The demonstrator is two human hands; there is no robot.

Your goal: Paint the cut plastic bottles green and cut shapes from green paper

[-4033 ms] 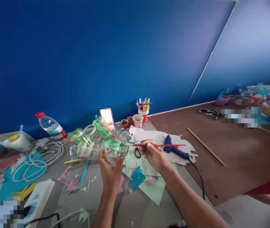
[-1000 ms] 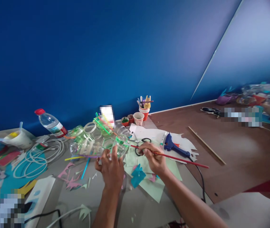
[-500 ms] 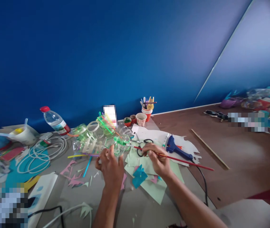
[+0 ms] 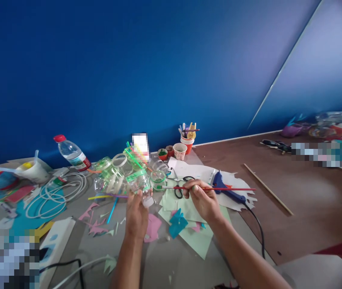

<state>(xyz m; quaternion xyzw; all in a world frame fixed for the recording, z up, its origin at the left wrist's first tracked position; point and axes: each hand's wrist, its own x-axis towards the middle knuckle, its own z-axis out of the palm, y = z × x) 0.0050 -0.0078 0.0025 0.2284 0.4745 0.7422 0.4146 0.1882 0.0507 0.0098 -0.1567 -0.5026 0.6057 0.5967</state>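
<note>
My left hand (image 4: 137, 214) is closed around a clear plastic bottle (image 4: 143, 184), which is tilted and has green paint on its far part. My right hand (image 4: 201, 197) pinches a paintbrush (image 4: 234, 189) with a long red handle. Its bristles point left and lie apart from the held bottle, near a clear plastic cup (image 4: 158, 178) with green on its rim. Behind my left hand, more clear plastic pieces (image 4: 110, 178) painted green stand in a cluster. Scissors (image 4: 178, 190) with black handles lie just left of my right hand, partly hidden behind the brush.
A blue glue gun (image 4: 229, 190) rests on white paper, its cable running toward me. Small paint cups (image 4: 162, 154) stand by the wall. A water bottle (image 4: 73, 154), a coiled white cable (image 4: 77, 188) and a power strip (image 4: 58, 245) are leftward. A wooden stick (image 4: 267, 188) lies right.
My left hand has turned and now grips the bottle, which has tipped toward me. The paintbrush has swung level, its handle end rising, and its tip has moved slightly lower.
</note>
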